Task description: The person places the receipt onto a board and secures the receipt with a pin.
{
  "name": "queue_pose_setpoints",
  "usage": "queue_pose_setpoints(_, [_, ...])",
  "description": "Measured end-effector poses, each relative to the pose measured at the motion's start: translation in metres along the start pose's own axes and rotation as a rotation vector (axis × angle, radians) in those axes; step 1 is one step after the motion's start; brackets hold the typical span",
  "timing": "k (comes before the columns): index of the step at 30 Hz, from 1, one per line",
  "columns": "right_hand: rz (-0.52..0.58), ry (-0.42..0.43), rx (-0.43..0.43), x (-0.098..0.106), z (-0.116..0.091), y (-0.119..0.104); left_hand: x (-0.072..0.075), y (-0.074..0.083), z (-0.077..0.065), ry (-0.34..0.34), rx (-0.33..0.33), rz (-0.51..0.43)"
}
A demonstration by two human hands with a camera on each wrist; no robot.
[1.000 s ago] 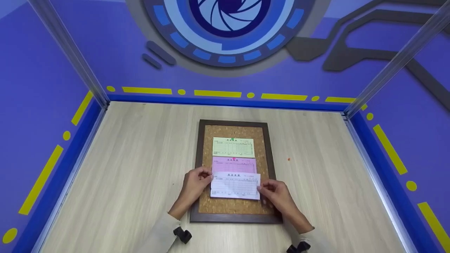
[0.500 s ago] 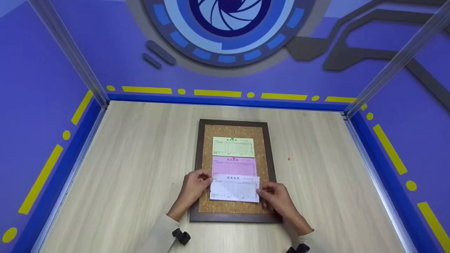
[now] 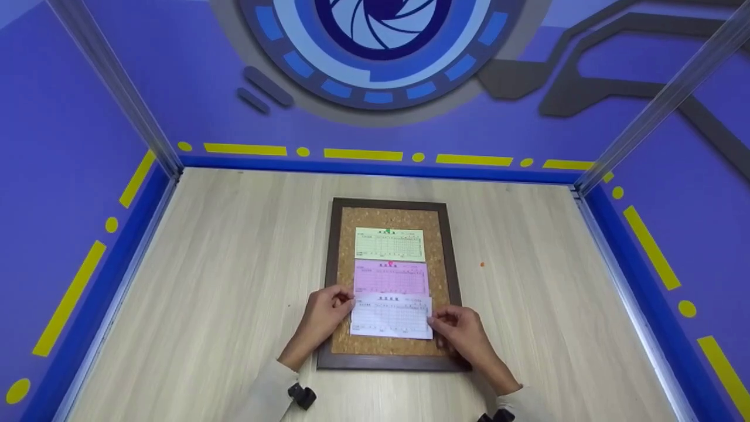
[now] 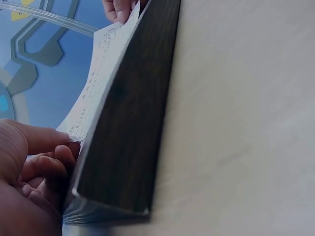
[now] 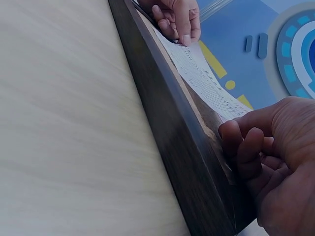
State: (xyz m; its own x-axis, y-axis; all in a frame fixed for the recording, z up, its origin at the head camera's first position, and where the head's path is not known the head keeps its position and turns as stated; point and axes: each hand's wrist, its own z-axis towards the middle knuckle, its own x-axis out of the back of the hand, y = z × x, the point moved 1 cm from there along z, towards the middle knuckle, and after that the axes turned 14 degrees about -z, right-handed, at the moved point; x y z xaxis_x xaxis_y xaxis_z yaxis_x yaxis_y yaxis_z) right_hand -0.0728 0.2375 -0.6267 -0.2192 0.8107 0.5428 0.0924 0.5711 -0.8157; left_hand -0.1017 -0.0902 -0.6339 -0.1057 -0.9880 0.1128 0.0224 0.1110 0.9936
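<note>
A white printed form slip (image 3: 391, 317) lies over the lower part of a framed cork board (image 3: 391, 347). My left hand (image 3: 324, 310) pinches the slip's left edge between thumb and fingers, and my right hand (image 3: 460, 328) pinches its right edge. In the right wrist view the slip (image 5: 204, 78) sags in a curve between the two hands, close over the cork. Just above it, a pink slip (image 3: 391, 278) is held by a pink pushpin (image 3: 391, 264). Higher up, a green slip (image 3: 389, 246) hangs from a green pushpin (image 3: 388, 231).
The board's dark brown frame (image 3: 394, 363) rests on a pale wood-grain table (image 3: 234, 264). A small orange speck (image 3: 482, 264) lies right of the board. Blue patterned walls (image 3: 193, 105) enclose the left, back and right sides.
Both hands have drawn the white slip a little toward me, down the board. More of the pink slip shows above it now.
</note>
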Motion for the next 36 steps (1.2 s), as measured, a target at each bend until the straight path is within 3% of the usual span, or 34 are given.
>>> queue_pose_setpoints(8, [-0.033,0.005,0.028,-0.0010,0.0011,0.0021,-0.0017,-0.0015,0.0004,0.007,-0.065,0.063])
queue_pose_setpoints(18, [-0.086,0.011,0.023,-0.0027,0.0011,-0.0005,-0.0009,-0.0017,0.0013,0.000,-0.071,0.101])
queue_pose_setpoints(36, [-0.170,0.018,0.006,-0.0030,0.0017,-0.0056,-0.0008,-0.0016,-0.0014,-0.013,-0.157,0.150])
